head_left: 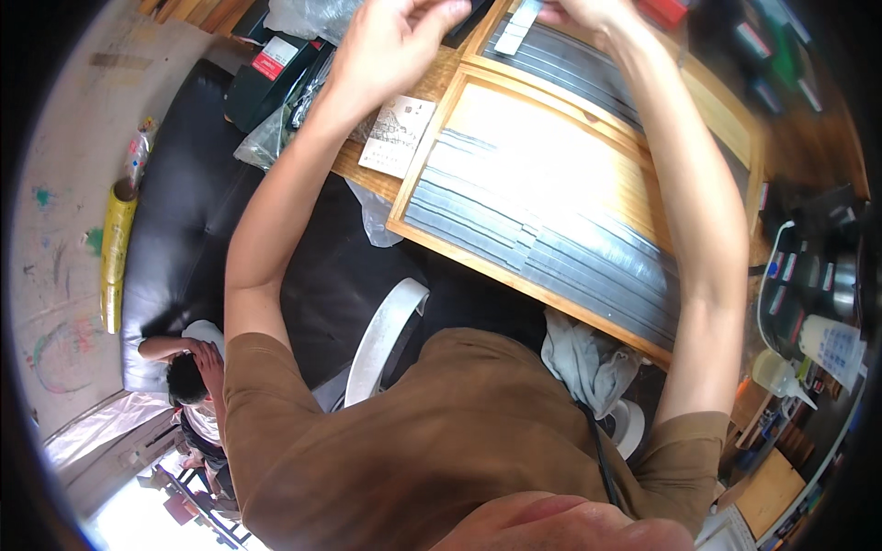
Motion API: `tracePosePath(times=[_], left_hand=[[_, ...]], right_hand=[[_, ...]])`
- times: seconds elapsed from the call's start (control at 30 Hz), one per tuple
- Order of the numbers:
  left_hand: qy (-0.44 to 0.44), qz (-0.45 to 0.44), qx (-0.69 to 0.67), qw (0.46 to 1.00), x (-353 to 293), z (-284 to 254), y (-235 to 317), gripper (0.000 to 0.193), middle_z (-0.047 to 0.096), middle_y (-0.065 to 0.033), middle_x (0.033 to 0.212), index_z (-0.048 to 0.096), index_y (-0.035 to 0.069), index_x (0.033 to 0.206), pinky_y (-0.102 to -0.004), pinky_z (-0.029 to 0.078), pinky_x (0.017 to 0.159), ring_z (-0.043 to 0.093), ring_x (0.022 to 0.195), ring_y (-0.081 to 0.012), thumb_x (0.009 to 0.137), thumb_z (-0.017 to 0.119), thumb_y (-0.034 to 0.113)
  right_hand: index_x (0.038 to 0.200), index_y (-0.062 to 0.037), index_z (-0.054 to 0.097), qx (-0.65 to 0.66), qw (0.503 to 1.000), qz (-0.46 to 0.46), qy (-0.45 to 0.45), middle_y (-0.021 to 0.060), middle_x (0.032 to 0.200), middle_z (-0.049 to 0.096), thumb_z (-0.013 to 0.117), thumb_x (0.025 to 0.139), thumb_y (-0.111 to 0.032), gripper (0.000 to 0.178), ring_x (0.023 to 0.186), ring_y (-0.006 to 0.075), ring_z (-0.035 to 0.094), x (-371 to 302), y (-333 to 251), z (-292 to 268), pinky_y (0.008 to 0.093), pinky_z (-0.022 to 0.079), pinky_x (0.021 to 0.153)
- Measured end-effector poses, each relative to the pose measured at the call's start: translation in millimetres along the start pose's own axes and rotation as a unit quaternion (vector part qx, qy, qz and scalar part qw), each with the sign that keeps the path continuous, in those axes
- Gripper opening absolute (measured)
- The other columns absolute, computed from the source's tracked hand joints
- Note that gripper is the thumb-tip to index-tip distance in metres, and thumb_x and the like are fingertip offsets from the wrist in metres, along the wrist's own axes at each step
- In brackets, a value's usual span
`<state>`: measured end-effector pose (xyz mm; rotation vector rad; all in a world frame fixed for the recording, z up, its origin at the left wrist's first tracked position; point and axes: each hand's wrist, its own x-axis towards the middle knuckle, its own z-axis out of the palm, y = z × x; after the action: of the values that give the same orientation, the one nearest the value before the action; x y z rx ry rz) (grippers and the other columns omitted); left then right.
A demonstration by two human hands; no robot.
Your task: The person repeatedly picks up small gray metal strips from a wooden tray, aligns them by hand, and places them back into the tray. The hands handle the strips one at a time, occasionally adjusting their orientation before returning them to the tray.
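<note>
My left hand (pixel 390 50) is up at the top edge, left of the wooden trays. Its thumb and fingers are drawn together, and whatever they pinch is too small to make out. My right hand (pixel 593 14) is partly cut off by the top edge. Its fingertips close on a short pale strip (pixel 518 29), which slants over the far wooden tray's grey strips (pixel 574 69). Nearer to me lies a shallow wooden tray (pixel 524 286) with rows of long grey strips (pixel 588 275) inside. Strong glare whitens its middle.
A printed card (pixel 397 136) lies left of the near tray, by plastic bags and a dark box (pixel 266 87). Black padded seating (pixel 184 211) runs along the left. A white cloth (pixel 593 363) hangs below the tray. A squeeze bottle (pixel 779 376) stands right. Another person (pixel 197 381) is at lower left.
</note>
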<state>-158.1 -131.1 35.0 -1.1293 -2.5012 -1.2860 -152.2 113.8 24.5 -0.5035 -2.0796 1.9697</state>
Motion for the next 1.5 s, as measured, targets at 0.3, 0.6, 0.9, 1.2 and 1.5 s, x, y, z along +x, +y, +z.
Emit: tracePosePath(times=[0.3, 0.6, 0.9, 1.2, 1.5], left_hand=[[-0.106, 0.249, 0.208, 0.94, -29.4, 15.6, -21.9, 0.031, 0.07, -0.0131, 0.127, 0.07, 0.002, 0.124, -0.0419, 0.044, 0.109, 0.059, 0.125, -0.0282, 0.101, 0.064, 0.023], [-0.124, 0.242, 0.247, 0.93, -23.2, 25.6, -18.9, 0.044, 0.069, -0.0139, 0.128, 0.065, 0.006, 0.134, -0.0501, 0.034, 0.116, 0.046, 0.139, -0.0324, 0.107, 0.052, 0.039], [-0.139, 0.245, 0.311, 0.908, -19.5, 28.6, -9.9, 0.049, 0.07, -0.0129, 0.125, 0.067, 0.006, 0.129, -0.0505, 0.027, 0.118, 0.044, 0.139, -0.0358, 0.107, 0.047, 0.045], [-0.086, 0.265, 0.342, 0.897, -23.5, 37.1, -6.1, 0.045, 0.071, -0.0164, 0.114, 0.07, 0.003, 0.119, -0.0497, 0.035, 0.11, 0.053, 0.128, -0.0352, 0.106, 0.053, 0.042], [-0.073, 0.325, 0.292, 0.897, -20.5, 31.1, 13.6, 0.032, 0.067, -0.0216, 0.097, 0.068, -0.005, 0.095, -0.0475, 0.04, 0.098, 0.057, 0.103, -0.0386, 0.096, 0.065, 0.027]], right_hand=[[0.08, 0.0006, 0.076, -0.073, 0.996, 0.047, 0.003, 0.0085, 0.077, 0.073, 0.074, 0.09, -0.002, 0.011, 0.063, 0.0147, 0.067, 8.2, 24.1, 24.5, 0.024, 0.058, 0.052], [0.071, -0.0054, 0.069, -0.034, 0.999, 0.037, -0.012, 0.002, 0.07, 0.067, 0.074, 0.09, -0.001, 0.02, 0.059, 0.0113, 0.063, 17.1, 35.7, 28.9, 0.0227, 0.054, 0.05], [0.075, 0.0, 0.07, -0.225, 0.972, -0.064, 0.03, 0.0103, 0.068, 0.069, 0.061, 0.094, -0.007, 0.022, 0.06, 0.0154, 0.064, -3.7, 11.6, 17.7, 0.0332, 0.052, 0.055], [0.096, -0.0018, 0.072, -0.37, 0.91, -0.099, -0.159, 0.0172, 0.095, 0.073, 0.056, 0.097, -0.018, 0.024, 0.091, 0.0278, 0.069, -32.4, -2.2, 10.6, 0.04, 0.052, 0.085], [0.108, -0.0051, 0.073, -0.455, 0.87, -0.091, -0.163, 0.0199, 0.103, 0.074, 0.056, 0.099, -0.027, 0.029, 0.099, 0.0341, 0.068, -37.9, -2.9, 13.6, 0.044, 0.051, 0.09]])
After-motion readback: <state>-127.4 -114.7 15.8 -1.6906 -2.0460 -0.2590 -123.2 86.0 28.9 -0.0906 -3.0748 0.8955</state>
